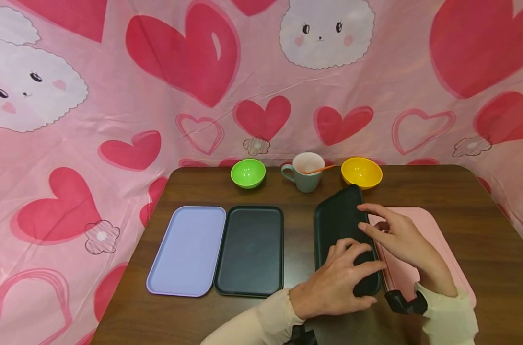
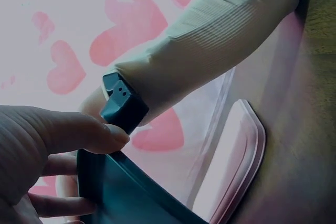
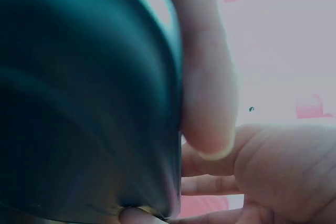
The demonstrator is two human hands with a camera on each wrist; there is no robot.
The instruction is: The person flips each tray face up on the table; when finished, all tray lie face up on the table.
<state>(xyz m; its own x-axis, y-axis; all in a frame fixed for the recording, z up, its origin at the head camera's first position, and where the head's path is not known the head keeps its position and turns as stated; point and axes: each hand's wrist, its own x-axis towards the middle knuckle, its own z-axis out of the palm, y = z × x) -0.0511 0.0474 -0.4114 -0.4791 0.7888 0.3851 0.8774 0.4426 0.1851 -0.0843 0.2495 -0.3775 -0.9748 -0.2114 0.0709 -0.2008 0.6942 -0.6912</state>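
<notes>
The raised dark tray [image 1: 336, 223] stands tilted above the desk [image 1: 300, 230], with its right long edge lifted, and in my judgement it is light and stiff, probably of moulded plastic, not fragile, but its smooth face may slide a little under dry fingers. The thin raised rim seems the best place to take hold (the flat middle gives nothing to pinch). The left hand [image 1: 336, 282] has its fingers spread but bent, and it pinches the rim near the close end; the right hand [image 1: 399, 239] is partly closed, its bent fingertips gripping the lifted edge higher up. From the head view, the left hand covers much of the tray and its grip is not clear; the left wrist view shows the thumb [image 2: 105, 137] laid on the rim, with fingers at the other side. The right wrist view shows one finger [image 3: 207, 87] lying along the edge, yet only the head view gives the whole layout. Just to the right lies the pink tray [image 1: 402, 273]; to the left are the flat dark tray [image 1: 250, 251] and the lilac tray [image 1: 188, 251]; behind stand a green bowl [image 1: 248, 174], a mug [image 1: 307, 179] and a yellow bowl [image 1: 362, 173].
</notes>
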